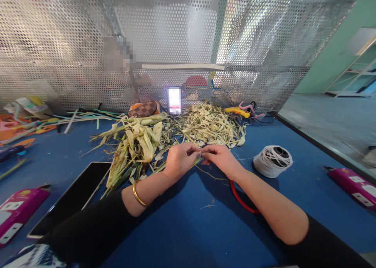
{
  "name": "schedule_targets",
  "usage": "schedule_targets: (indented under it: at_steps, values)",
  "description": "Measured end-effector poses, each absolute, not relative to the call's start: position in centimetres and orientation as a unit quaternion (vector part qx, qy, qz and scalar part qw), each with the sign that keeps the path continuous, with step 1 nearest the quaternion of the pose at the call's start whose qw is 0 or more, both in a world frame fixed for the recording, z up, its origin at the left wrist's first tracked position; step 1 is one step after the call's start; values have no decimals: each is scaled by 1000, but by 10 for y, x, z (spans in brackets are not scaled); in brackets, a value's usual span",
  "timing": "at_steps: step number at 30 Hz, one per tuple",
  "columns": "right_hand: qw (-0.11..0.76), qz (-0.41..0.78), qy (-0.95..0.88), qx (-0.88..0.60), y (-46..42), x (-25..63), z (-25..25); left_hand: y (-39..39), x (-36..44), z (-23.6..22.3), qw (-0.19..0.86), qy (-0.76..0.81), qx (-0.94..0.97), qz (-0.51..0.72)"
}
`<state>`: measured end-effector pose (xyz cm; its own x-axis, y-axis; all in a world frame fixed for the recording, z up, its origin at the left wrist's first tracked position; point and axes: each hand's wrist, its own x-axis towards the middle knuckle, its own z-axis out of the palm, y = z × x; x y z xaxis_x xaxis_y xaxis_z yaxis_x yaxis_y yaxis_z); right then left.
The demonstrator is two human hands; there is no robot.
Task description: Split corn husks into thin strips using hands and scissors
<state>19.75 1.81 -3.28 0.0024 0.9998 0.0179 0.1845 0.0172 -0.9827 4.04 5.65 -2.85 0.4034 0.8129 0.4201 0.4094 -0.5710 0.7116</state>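
My left hand (pixel 180 158) and my right hand (pixel 220 158) meet fingertip to fingertip above the blue table. Both are closed in a pinch. A thin yellow-green stalk (pixel 196 163) passes under the fingers of my left hand. A speck of white string shows between the fingertips, and a fine strand runs from the spool of white string (pixel 272 162) toward my right hand. Just beyond the left wrist lies a bundle of dried, pale green corn husks (pixel 143 136). Behind my hands is a heap of shredded husk strips (pixel 213 123). The red handle (pixel 242 199) of a tool is partly hidden under my right forearm.
Power strips lie at left (pixel 22 213) and right (pixel 357 187). A dark-screened tablet (pixel 73 197) rests by my left forearm. A lit phone (pixel 174 100) stands at the back near a checkered pouch (pixel 143 109) and yellow-handled tool (pixel 237 111). A perforated metal screen (pixel 170 29) closes off the rear.
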Motion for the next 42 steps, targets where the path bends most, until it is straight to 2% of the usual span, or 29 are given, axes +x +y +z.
schedule_targets:
  at_steps: [15, 23, 29, 32, 35, 42]
  values:
    - [462, 433, -529, -565, 18, 196, -29, 60, 42, -31, 363, 383, 755, 390]
    - [507, 373, -524, -574, 19, 204, -28, 67, 43, -33, 455, 386, 697, 397]
    - [535, 341, -546, -547, 17, 205, -22, 75, 41, -42, 398, 479, 698, 354]
    - [528, 415, -561, -485, 14, 200, -19, 75, 41, -42, 401, 487, 692, 350]
    - [515, 493, -544, -442, 13, 195, -20, 72, 43, -37, 474, 483, 643, 360]
    - [521, 456, -569, -444, 18, 195, -30, 66, 45, -27, 725, 332, 475, 374]
